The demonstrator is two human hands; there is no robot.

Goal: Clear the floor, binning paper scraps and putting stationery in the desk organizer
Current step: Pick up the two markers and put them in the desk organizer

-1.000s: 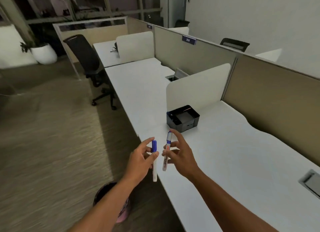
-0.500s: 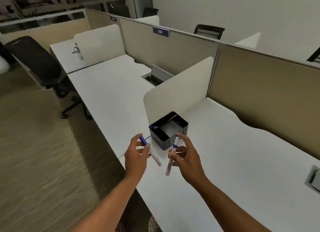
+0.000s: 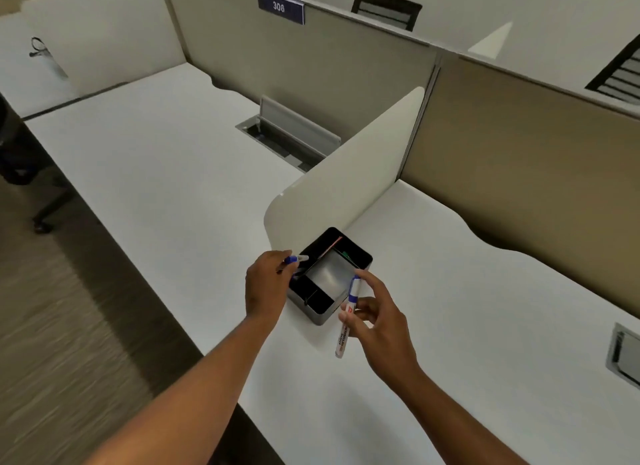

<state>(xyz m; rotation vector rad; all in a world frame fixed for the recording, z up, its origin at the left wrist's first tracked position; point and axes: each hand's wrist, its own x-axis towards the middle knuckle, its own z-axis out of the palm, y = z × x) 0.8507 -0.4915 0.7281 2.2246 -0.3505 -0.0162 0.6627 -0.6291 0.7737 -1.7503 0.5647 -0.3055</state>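
Stationery-stowing step: left hand (image 3: 265, 284) pinches a blue-capped marker (image 3: 296, 258) over the black organizer (image 3: 313, 314) on the white desk (image 3: 485, 326), right hand (image 3: 377, 320) pinches a second marker (image 3: 347, 320) just beside it; next likely calls for tipping each into a compartment.

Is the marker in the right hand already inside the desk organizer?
No. The right hand holds its marker upright outside the desk organizer, beside its near corner.
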